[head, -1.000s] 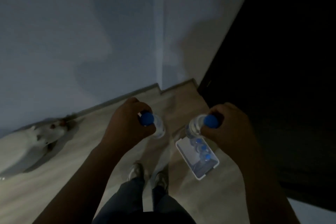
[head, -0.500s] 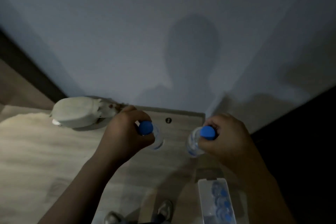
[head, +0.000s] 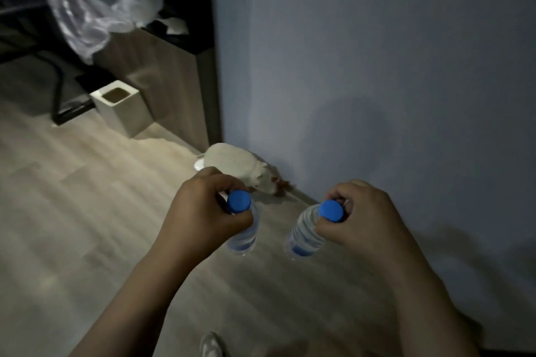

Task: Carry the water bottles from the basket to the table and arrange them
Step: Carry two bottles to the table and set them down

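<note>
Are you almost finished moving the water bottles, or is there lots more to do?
Done: two bottles are out of the basket, which is not in view. In hand: the left hand grips the left bottle by its neck, and the right hand grips the right bottle, both above the wooden floor. Left: neither is set down yet, so both must still reach the table and be arranged.

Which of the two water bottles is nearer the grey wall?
The clear plastic blue-capped bottle in the right hand; the other bottle, in the left hand, hangs farther out.
</note>
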The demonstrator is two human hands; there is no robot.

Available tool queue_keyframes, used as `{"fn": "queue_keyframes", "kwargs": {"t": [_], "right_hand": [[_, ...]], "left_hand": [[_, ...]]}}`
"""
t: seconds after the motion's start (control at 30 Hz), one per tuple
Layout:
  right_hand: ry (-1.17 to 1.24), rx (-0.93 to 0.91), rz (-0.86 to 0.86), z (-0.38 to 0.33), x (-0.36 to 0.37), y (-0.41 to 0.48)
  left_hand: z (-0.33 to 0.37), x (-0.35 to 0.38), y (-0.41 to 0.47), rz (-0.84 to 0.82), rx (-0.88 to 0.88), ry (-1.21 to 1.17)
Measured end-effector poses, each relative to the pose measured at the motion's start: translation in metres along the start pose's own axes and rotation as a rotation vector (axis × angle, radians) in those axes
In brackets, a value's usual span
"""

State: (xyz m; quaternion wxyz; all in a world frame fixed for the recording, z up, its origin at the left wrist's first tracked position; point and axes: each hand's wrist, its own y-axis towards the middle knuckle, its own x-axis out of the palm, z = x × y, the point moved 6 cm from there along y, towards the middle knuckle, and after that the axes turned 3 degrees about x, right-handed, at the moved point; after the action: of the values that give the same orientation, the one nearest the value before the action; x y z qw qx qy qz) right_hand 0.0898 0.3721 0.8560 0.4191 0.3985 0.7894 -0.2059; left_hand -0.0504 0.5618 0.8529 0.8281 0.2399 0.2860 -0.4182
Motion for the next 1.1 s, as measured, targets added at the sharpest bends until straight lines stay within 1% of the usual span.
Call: {"fn": "queue_keyframes", "kwargs": {"t": [0.23, 0.53, 0.63, 0.83, 1.0, 1.1], "right_hand": [[0.043, -0.17, -0.138, -0.11, 0.072, 0.038], [0.026, -0.371, -0.29, -0.218, 0.146, 0.101], [0.014, -0.435, -0.317, -0.248, 0.171, 0.13], [0.03, -0.59, -0.436, -0.307, 0.215, 0.192], [0.01, -0.68, -0.51, -0.358, 0.247, 0.237], [-0.004, -0.741, -0.531, -0.387, 0.264, 0.255]], "left_hand": [[-0.08, -0.09, -0.021, 0.149, -0.158, 0.0], [-0.161, -0.161, -0.024, 0.328, -0.355, -0.001], [-0.185, -0.179, -0.014, 0.381, -0.407, 0.017], [-0.224, -0.214, 0.023, 0.46, -0.494, 0.066], [-0.255, -0.243, 0.044, 0.584, -0.577, 0.07], [-0.272, -0.26, 0.053, 0.629, -0.615, 0.081]]}}
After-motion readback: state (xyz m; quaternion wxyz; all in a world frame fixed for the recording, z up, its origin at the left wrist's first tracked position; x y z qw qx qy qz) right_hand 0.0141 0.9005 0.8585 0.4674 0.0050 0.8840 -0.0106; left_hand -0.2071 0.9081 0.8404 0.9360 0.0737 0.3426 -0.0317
